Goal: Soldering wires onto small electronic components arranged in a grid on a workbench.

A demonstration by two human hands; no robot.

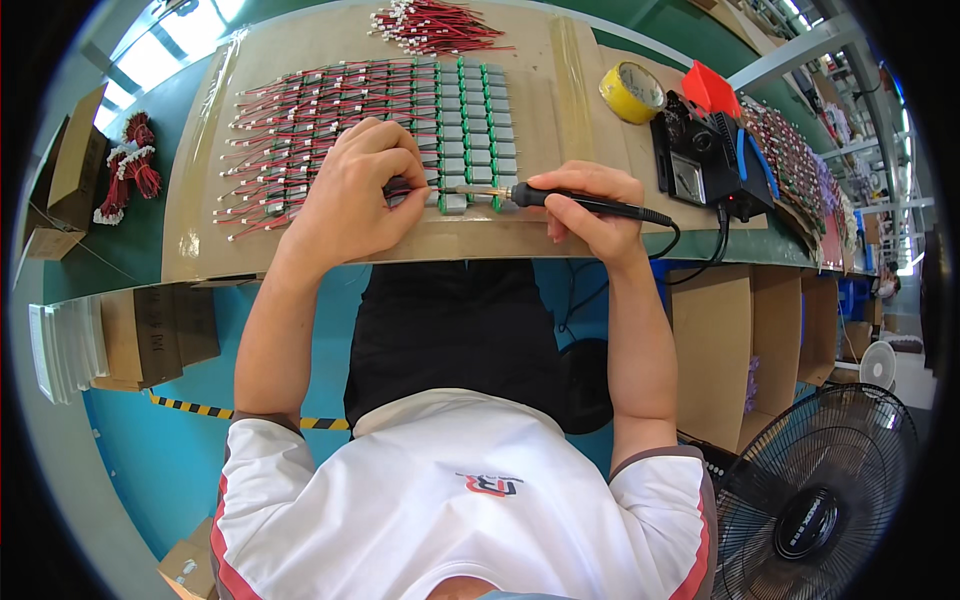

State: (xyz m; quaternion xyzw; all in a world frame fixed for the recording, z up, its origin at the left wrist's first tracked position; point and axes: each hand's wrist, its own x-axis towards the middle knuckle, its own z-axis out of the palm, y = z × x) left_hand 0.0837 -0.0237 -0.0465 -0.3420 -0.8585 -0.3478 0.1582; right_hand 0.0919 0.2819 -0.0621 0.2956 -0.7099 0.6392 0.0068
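Observation:
My right hand (pixel 594 180) grips a soldering iron (pixel 530 195) by its black handle, pen-fashion. The iron's metal tip points left, over the nearest end of a grid of small grey block parts (pixel 474 115) with green edges. Close to that tip, my left hand (pixel 355 195) pinches thumb and forefinger together; what they hold is mostly hidden by the fingers. Under and beyond the left hand, rows of red and black wire leads (pixel 290 125) with white connectors run leftward from the blocks.
A loose heap of red leads (pixel 435 25) lies at the back. To the right are a yellow tape roll (pixel 632 92) and a black soldering station (pixel 715 155), its cord looping off the table edge. Bundled leads (pixel 130 170) and a cardboard box (pixel 70 180) stand left. A fan (pixel 805 520) is lower right.

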